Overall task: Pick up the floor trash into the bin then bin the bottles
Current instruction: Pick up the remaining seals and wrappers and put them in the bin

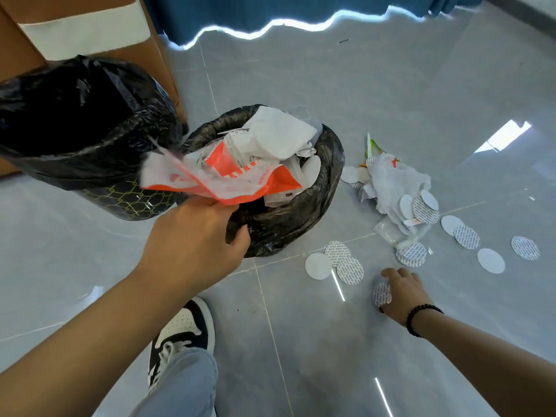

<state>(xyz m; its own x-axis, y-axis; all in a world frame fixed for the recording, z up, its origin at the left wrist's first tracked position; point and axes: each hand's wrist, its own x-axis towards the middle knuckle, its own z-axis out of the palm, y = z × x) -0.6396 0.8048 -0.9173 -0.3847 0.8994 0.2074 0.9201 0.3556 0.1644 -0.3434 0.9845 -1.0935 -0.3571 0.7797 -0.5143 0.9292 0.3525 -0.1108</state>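
Note:
A small bin (316,206) lined with a black bag stands on the floor, heaped with white paper and wrappers. My left hand (198,239) holds an orange-and-white plastic wrapper (216,182) over the bin's near rim. My right hand (403,291) is low at the floor, its fingers curled round a printed round seal disc (381,294). Several more round white and printed discs (334,261) lie on the tiles. A crumpled heap of white plastic and wrappers (394,188) lies right of the bin. No bottles are in view.
A taller bin (90,127) with a black liner stands left of the small one, in front of a brown cardboard box (90,25). A blue curtain (270,10) hangs at the back. My shoe (183,329) is planted on the grey tiles below the bins.

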